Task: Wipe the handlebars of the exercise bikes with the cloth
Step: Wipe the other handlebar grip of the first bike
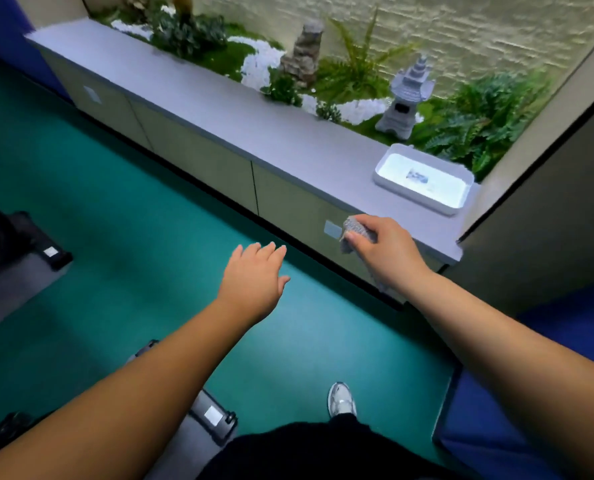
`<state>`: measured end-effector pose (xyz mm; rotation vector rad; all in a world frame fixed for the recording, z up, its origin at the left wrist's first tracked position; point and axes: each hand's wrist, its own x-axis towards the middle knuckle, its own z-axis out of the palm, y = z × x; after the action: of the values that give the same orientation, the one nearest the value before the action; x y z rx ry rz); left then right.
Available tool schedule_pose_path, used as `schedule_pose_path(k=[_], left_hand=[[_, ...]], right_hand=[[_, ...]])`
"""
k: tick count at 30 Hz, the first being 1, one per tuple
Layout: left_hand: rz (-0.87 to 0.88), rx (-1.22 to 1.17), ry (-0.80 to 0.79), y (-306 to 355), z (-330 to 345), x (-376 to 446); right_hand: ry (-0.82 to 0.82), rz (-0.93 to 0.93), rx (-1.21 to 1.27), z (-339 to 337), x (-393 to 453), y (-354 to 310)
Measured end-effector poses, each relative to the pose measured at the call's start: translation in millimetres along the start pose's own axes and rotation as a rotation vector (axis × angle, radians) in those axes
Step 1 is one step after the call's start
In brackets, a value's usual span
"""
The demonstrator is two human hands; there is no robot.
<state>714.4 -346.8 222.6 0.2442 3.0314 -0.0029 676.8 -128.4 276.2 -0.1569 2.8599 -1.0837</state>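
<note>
The right hand [385,249] grips the crumpled grey cloth [356,232] near the bench's [240,123] front edge, ready for wiping, while the left hand [254,275] hangs open over the green floor [115,188].

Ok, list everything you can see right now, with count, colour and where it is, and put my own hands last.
cloth: one, grey, held in the right hand
tray: one, white, right end of the ledge
ledge: one, grey, along the indoor garden
stone lantern: one, grey, in the garden behind the tray
ferns: several, green, garden
bike bases: two, black and grey, lower left floor
floor: green
shoe: one, white, bottom centre
left hand: open, empty
right hand: fingers pinching the cloth
</note>
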Motion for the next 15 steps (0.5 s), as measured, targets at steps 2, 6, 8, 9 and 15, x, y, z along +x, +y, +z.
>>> schedule_pose_path(k=[2,6,8,9,15], left_hand=[[-0.065,-0.006,0.005,-4.1,-10.9,24.4],[-0.219,0.013,0.043,-31.4,-32.8,56.3],[-0.32,0.011,0.073,-55.3,-42.6,64.4],[-0.373,0.01,0.09,-69.5,-47.2,67.4],[-0.596,-0.023,0.131,-166.0,-63.0,88.8]], right_hand=[[-0.043,-0.039,0.01,-7.2,40.2,-0.8],[-0.128,-0.145,-0.005,-1.9,111.4,-17.7],[-0.17,-0.187,0.014,11.5,139.8,-33.4],[-0.196,-0.215,0.01,21.1,152.8,-42.1],[-0.363,-0.345,-0.034,90.9,225.4,-103.1]])
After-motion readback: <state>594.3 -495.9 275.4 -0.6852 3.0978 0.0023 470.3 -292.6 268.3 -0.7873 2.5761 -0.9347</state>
